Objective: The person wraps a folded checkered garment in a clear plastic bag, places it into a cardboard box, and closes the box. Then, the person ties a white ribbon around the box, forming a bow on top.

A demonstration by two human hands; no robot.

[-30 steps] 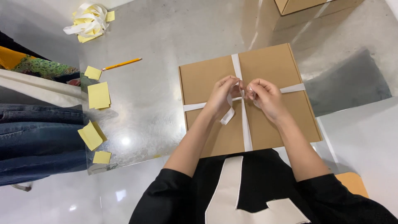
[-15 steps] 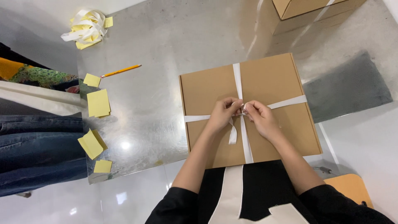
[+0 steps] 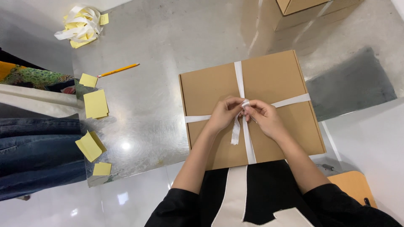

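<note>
I see a flat brown cardboard box [image 3: 252, 109] on the metal table [image 3: 168, 84], near its front edge, wrapped crosswise in white ribbon [image 3: 238, 75]. Left hand [image 3: 225, 113] and right hand [image 3: 263, 117] meet at the ribbon crossing, fingers curled, both pinching ribbon at the knot. One loose ribbon end [image 3: 235, 132] hangs below the left hand. Yellow sticky notes [image 3: 96, 104] along the left table edge, pencil [image 3: 118, 70] nearby, crumpled ribbon-and-note wad [image 3: 82, 26] at the far corner.

View: one head-worn camera, looking steeply down from above the wearer's chest.
Range: close; forearms fill the lower frame.
Field: shiny grey metal tabletop [image 3: 168, 63], pale floor alongside.
</note>
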